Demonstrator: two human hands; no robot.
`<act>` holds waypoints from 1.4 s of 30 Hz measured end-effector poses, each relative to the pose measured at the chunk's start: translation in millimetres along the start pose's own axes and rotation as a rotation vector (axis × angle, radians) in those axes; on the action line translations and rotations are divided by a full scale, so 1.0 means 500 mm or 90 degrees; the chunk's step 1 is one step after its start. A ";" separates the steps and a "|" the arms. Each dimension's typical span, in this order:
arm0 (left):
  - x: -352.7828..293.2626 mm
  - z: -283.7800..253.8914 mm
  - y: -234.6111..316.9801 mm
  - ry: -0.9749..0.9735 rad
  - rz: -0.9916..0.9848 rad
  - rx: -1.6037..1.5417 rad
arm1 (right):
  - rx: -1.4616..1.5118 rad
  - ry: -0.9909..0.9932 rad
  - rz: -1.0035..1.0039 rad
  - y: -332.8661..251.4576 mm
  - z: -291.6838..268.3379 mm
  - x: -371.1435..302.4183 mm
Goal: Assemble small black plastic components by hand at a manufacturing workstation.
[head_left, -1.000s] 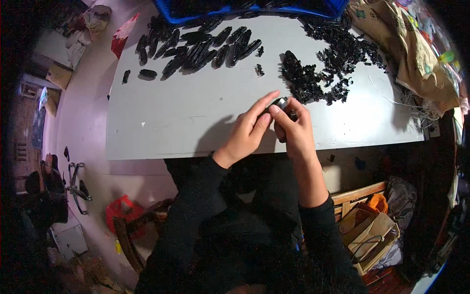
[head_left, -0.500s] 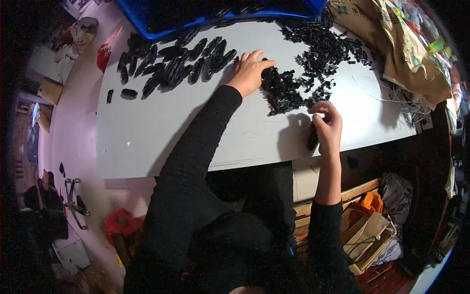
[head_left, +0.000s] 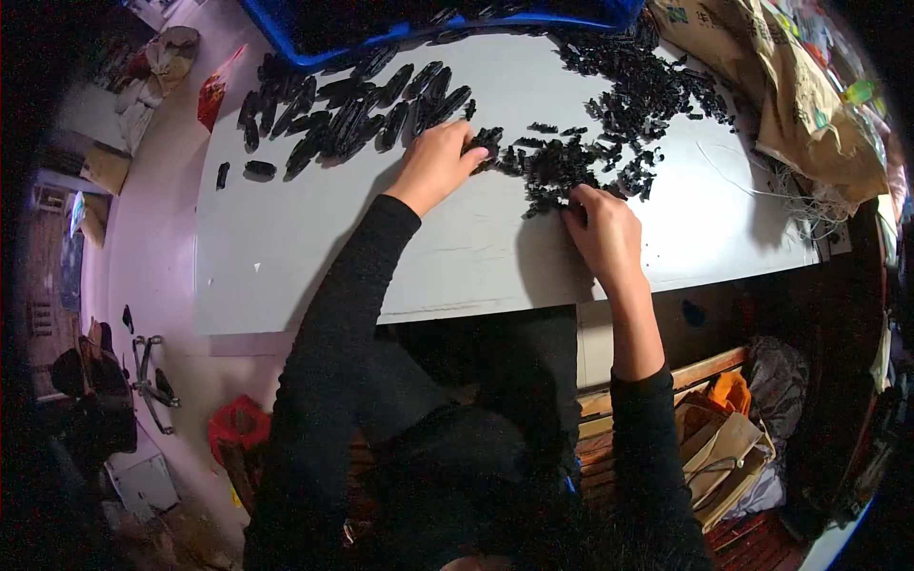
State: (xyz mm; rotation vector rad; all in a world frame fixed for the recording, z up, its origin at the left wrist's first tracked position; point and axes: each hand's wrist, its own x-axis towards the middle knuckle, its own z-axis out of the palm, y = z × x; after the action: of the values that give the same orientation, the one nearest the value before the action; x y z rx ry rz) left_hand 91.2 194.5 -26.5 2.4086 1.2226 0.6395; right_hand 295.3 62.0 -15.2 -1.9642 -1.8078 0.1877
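My left hand [head_left: 440,162] is over the white tabletop, thumb and fingers closed about a small clump of black plastic pieces [head_left: 487,143]. To its left lie long black bundles [head_left: 347,128], several of them side by side. My right hand [head_left: 606,228] reaches the near edge of a loose pile of small black pieces [head_left: 560,164], its fingers bent down and pressed together. What those fingers hold is hidden behind the hand. A larger heap of the same black pieces [head_left: 647,90] spreads farther back on the right.
A blue crate [head_left: 305,59] stands at the table's far edge. Brown paper sacks [head_left: 795,114] and tangled pale string [head_left: 804,205] lie on the right. The white table [head_left: 457,271] ends close before my body. Below right is a wooden bench with a cardboard box [head_left: 728,466].
My left hand has shifted left and nearer, its spread fingers now closed in. My right hand has moved forward and left to the pile; the dark bundle under it is out of sight.
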 end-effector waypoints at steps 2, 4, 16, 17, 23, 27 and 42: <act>-0.015 0.000 -0.007 0.045 -0.044 -0.058 | -0.015 -0.015 0.004 -0.006 0.003 -0.001; -0.031 -0.001 -0.015 0.089 -0.088 -0.117 | 0.007 0.036 -0.018 -0.011 0.011 -0.003; -0.181 -0.033 0.097 -0.021 -0.260 -1.026 | 0.732 -0.159 0.154 -0.116 -0.013 -0.050; -0.187 -0.028 0.097 -0.034 -0.247 -1.018 | 0.789 -0.159 0.120 -0.127 -0.002 -0.053; -0.213 -0.040 0.143 -0.048 -0.120 -0.682 | 0.733 -0.189 0.066 -0.164 -0.017 -0.047; -0.229 -0.037 0.142 -0.016 -0.039 -0.589 | 0.779 -0.101 0.081 -0.181 -0.030 -0.051; -0.248 -0.047 0.146 0.056 0.079 -0.379 | 0.865 -0.180 0.127 -0.168 -0.045 -0.067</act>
State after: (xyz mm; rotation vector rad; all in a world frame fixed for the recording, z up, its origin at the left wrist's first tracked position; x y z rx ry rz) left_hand 61.6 54.4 1.5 1.9729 0.7671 0.9927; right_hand 223.7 26.6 32.9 -1.0815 -1.0121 1.3763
